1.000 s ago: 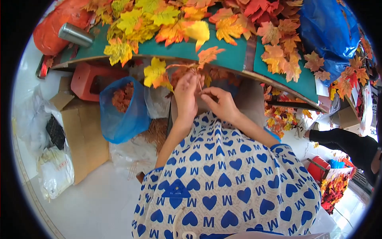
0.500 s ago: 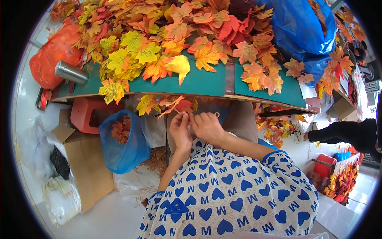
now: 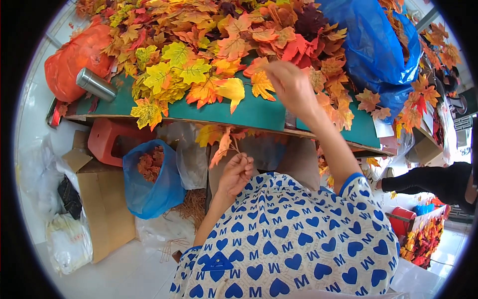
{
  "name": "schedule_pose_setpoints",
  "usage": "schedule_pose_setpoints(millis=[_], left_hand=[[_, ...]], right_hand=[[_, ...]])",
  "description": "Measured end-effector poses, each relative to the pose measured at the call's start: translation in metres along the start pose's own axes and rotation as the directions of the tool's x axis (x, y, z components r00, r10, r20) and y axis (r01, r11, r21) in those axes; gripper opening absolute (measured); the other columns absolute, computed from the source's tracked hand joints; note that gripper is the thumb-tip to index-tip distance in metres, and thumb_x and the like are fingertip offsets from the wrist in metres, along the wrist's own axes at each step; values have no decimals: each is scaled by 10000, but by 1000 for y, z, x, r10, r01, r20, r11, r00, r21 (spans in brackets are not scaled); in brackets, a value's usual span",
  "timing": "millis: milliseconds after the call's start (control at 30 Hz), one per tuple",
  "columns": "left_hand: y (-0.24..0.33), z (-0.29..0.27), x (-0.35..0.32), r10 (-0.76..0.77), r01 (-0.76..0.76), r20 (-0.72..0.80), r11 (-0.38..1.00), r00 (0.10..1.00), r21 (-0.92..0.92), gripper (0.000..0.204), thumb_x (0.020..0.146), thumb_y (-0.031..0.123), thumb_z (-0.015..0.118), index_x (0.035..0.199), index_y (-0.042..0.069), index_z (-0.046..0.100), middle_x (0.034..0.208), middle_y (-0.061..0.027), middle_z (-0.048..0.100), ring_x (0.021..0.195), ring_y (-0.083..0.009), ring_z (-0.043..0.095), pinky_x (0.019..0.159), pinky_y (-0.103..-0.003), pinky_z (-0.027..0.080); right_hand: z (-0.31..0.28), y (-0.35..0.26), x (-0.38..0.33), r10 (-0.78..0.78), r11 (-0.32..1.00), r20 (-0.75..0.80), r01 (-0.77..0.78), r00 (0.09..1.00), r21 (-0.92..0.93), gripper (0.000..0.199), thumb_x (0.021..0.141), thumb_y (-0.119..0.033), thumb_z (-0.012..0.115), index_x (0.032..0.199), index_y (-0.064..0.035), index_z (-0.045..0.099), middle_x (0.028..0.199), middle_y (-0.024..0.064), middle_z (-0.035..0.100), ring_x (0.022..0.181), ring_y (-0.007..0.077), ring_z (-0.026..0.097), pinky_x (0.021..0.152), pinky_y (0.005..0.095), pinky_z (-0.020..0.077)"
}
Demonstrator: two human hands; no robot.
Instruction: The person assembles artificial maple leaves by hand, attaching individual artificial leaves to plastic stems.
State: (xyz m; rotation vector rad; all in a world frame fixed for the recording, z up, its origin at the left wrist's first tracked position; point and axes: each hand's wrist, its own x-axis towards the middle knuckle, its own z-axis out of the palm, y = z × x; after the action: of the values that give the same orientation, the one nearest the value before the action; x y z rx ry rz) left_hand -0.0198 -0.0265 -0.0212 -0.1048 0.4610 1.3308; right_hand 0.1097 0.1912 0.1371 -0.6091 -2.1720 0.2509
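My left hand [image 3: 236, 172], low in front of the table's near edge, is closed on the thin stems of an artificial maple leaf sprig [image 3: 221, 147]. Its orange and yellow leaves point up and to the left, away from the fingers. My right hand [image 3: 291, 88] is raised over the tabletop with its fingers curled in. Its fingertips are beside an orange maple leaf [image 3: 261, 85]; whatever they may hold is hidden. Left of it, yellow maple leaves [image 3: 172, 72] lie in a stack on the green table mat [image 3: 199, 113].
A heap of artificial leaves [image 3: 199, 25] covers the table's back. A steel flask [image 3: 96, 84] lies by an orange bag [image 3: 77, 62]; a blue bag [image 3: 368, 45] is at right. Below left are a blue bag [image 3: 154, 194], a red stool [image 3: 107, 142] and a cardboard box [image 3: 107, 214]. A person [image 3: 438, 182] stands right.
My right hand has left my left hand and moved up and right over the table. My left hand has dropped slightly, still with the sprig. The view has shifted a little.
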Motion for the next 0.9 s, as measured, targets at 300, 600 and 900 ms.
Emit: schedule_pose_setpoints(millis=[300,600,900], left_hand=[[21,10,-18,130,-128,0,978,992,166,132,878,8,557,1003,33,524,924,-81,547,671,-117,505,587,-216,435],[27,6,-9,235,-191,-90,919,968,344,156,888,37,560,1038,50,518,879,-57,562,677,-102,554,594,-196,487],[16,18,-6,358,-337,-43,908,933,247,140,880,35,571,1016,31,540,848,-58,592,694,-139,621,613,-255,554]], right_hand=[[71,107,95,-185,839,287,303,940,-452,333,764,-12,534,1095,-48,522,997,147,583,913,328,593,705,411,519],[49,146,109,-269,621,220,343,938,-705,376,766,-41,583,1136,7,533,1074,155,562,941,235,584,682,288,527],[-12,78,46,615,507,-96,-299,783,808,183,857,-106,603,963,43,609,879,160,647,778,237,643,705,319,517]])
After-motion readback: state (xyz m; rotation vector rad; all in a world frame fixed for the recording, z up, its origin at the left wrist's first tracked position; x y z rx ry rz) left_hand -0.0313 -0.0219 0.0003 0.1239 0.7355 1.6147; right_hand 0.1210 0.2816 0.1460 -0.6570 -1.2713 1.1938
